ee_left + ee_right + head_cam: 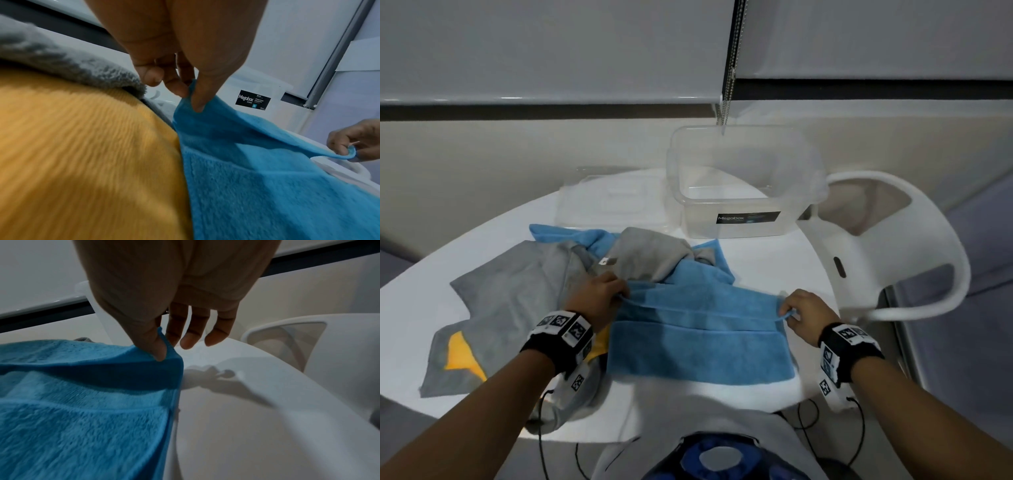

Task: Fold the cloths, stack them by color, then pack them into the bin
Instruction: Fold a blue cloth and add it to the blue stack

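I pinch the two far corners of the blue cloth [698, 329] at centre frame, left hand [599, 294] and right hand [804, 310] each nipping thumb against forefinger, so the edge stays taut for a square fold. My right hand's other fingers hang loose. The bin [743, 192] waits upper right, with grey cloths [517, 291] heaped at left.

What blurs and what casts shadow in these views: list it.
Left wrist: yellow cloth up close is smeared soft. Right wrist: right hand is dim and throws a finger shadow on the white table; the blue cloth blurs toward the bottom. Head: straight edges bow.
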`<state>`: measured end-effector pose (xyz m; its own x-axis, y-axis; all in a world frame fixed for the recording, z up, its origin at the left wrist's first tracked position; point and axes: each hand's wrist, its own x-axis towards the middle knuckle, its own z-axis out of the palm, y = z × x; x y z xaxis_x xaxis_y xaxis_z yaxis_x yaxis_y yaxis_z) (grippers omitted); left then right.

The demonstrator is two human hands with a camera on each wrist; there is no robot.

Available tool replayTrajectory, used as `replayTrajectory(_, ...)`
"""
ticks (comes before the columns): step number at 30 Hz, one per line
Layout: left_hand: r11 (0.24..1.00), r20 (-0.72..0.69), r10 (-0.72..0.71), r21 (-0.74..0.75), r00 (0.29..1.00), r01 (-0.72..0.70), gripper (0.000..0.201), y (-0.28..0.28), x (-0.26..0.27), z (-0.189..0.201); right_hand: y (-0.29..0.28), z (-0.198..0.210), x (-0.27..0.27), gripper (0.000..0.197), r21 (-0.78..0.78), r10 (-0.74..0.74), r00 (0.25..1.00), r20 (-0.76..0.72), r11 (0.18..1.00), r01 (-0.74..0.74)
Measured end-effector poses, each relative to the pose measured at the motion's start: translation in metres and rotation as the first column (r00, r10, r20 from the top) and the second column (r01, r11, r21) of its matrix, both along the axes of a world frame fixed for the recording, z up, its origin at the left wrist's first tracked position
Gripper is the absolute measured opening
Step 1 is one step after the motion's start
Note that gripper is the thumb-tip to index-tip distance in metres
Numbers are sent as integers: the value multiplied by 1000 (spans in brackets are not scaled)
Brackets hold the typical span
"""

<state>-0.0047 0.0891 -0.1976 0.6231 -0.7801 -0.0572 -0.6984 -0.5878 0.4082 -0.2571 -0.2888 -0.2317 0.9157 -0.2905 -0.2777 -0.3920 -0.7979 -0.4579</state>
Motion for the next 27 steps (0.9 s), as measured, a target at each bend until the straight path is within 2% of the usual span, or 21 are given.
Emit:
replayTrajectory(5,994,-16,89,70,996,-88,20,10,-22,0,11,-2,-17,39,23,-49,998,-27,998,50)
replayTrajectory(9,988,-29,41,152,999,-36,23,15,-32,-3,20,-7,-27,46,32,-80,993,-85,996,83)
replayTrajectory(12,980,-11,26,199,1000,-23,24,19,-30,-12,30,-12,-32,39,71,-106,985,-136,991,117)
replayTrajectory(15,962,-15,158,226,987,-151,34,23,-37,-18,40,-14,-39,41,130,-211,969,-125,965,227)
replayTrajectory(17,933,-74,297,234,952,-273,26,22,-50,-13,44,-12,-43,39,148,-294,940,-171,936,320)
replayTrajectory(19,905,-139,358,293,923,-307,19,24,-64,-11,48,-12,-49,42,170,-325,914,-241,914,370)
replayTrajectory(22,879,-240,381,394,893,-270,39,30,-75,-17,51,-18,-60,54,203,-304,903,-303,905,373)
replayTrajectory(25,883,-316,425,350,848,-312,66,34,-80,-22,52,-26,-68,59,244,-320,909,-268,890,386)
replayTrajectory(27,896,-359,411,330,838,-298,73,35,-84,-27,52,-26,-70,62,268,-312,917,-249,887,375)
